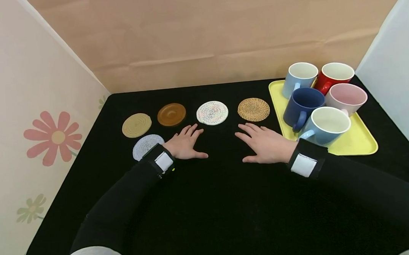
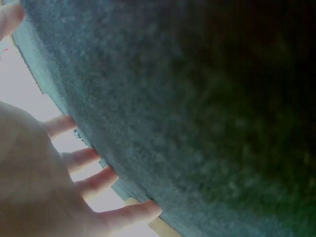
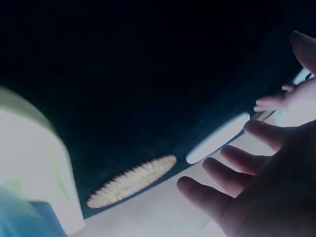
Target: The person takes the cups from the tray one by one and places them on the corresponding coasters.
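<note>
My left hand (image 1: pixel 185 143) hovers or rests palm down over the black table, fingers spread, just right of a speckled grey-white coaster (image 1: pixel 147 146). Across from it, my right hand (image 1: pixel 267 143) is also spread palm down, below a woven wicker coaster (image 1: pixel 253 109) and left of the tray. Neither holds anything. Between them and farther back lies a white patterned coaster (image 1: pixel 212 113). A brown wooden coaster (image 1: pixel 171 114) and a beige woven coaster (image 1: pixel 137 125) lie to the left. In the right wrist view the wicker coaster (image 3: pixel 132 181) shows beyond the fingers (image 3: pixel 205 195).
At the right a yellow tray (image 1: pixel 357 145) carries several mugs: a light blue mug (image 1: pixel 300 77), a red mug (image 1: pixel 336 76), a dark blue mug (image 1: pixel 301 110), a pink mug (image 1: pixel 347 98) and a blue-white mug (image 1: pixel 328 126). Walls (image 1: pixel 207 32) border the table (image 1: pixel 208 218).
</note>
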{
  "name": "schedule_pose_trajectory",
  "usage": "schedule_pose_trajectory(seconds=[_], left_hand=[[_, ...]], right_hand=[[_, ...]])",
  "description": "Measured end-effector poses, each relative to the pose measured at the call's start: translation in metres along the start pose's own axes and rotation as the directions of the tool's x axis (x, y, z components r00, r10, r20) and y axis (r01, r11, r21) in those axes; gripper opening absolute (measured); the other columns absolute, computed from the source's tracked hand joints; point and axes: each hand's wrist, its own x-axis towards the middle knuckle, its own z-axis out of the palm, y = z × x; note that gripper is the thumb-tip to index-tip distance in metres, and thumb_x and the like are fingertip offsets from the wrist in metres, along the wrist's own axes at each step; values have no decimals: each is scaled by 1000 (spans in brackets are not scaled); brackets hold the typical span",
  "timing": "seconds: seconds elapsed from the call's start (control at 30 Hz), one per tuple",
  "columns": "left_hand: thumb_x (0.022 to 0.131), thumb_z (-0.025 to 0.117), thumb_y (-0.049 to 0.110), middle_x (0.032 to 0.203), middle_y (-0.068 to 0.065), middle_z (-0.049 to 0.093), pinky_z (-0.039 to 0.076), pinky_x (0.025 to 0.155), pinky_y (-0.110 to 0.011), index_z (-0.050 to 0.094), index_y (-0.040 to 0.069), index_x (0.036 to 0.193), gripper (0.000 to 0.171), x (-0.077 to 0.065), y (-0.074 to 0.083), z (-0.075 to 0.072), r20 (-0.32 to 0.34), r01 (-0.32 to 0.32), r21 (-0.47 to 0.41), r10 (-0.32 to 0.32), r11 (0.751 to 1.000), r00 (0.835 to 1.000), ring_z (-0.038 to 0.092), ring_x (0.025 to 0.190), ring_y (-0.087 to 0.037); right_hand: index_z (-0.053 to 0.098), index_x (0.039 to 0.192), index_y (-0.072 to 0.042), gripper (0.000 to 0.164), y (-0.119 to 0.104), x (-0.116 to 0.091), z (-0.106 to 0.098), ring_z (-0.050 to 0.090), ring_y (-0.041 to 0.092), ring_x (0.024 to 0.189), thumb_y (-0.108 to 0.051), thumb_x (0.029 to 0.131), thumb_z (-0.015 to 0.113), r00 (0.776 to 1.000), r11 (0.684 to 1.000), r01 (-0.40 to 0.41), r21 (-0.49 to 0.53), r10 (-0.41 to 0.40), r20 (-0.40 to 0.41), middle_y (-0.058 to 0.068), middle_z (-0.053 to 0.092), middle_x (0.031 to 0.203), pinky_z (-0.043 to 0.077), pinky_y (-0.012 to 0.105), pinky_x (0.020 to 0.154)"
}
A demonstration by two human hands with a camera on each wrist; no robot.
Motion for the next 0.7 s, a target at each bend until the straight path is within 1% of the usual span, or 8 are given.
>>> schedule_pose_trajectory(seconds=[0.1,0.17,0.27,0.37,0.43,0.57,0.7], left_hand=[[85,53,71,162,-12,1,21,108,-63,14,18,157,97,-2,0,0,-11,-12,4,12,1000,1000,5,146,-36],[86,54,69,162,-13,2,22,108,-62,15,18,157,96,-5,-1,1,-18,-26,-8,25,1000,1000,6,146,-36],[87,57,64,161,-14,5,24,109,-59,19,16,156,92,-13,-6,5,-29,-60,-42,59,997,998,9,145,-36],[88,61,58,161,-15,10,24,111,-54,26,14,154,86,-24,-14,9,-54,-100,-86,96,991,994,13,145,-34],[90,62,54,160,-16,15,25,111,-52,32,12,152,81,-32,-21,13,-88,-132,-105,123,986,988,17,144,-34],[91,64,47,156,-17,26,27,111,-50,42,8,145,70,-49,-35,17,-154,-168,-129,147,977,977,26,141,-34],[92,66,42,152,-19,32,28,110,-50,48,6,140,62,-65,-49,19,-236,-182,-145,145,972,961,32,138,-35]], right_hand=[[41,146,-4,82,1,-12,7,28,44,138,-55,87,65,999,999,-27,19,26,24,26,26,153,35,61,100],[40,146,-4,82,1,-19,10,27,45,138,-55,87,65,999,998,-42,38,41,32,26,25,154,35,61,101],[41,146,-3,83,3,-28,13,27,46,137,-57,87,64,998,996,-61,65,59,33,26,26,153,35,62,101],[41,146,-3,86,3,-37,15,27,47,137,-60,86,63,997,994,-76,82,73,38,27,26,153,35,62,100],[40,146,-3,89,4,-41,16,26,48,137,-64,84,62,995,992,-90,91,86,44,27,26,153,34,64,100],[39,147,-3,96,4,-45,16,22,50,138,-68,81,63,991,985,-116,127,107,75,27,24,154,32,64,102],[37,148,-3,99,4,-45,15,19,50,138,-68,79,65,985,972,-147,182,127,119,28,21,154,32,63,102]])
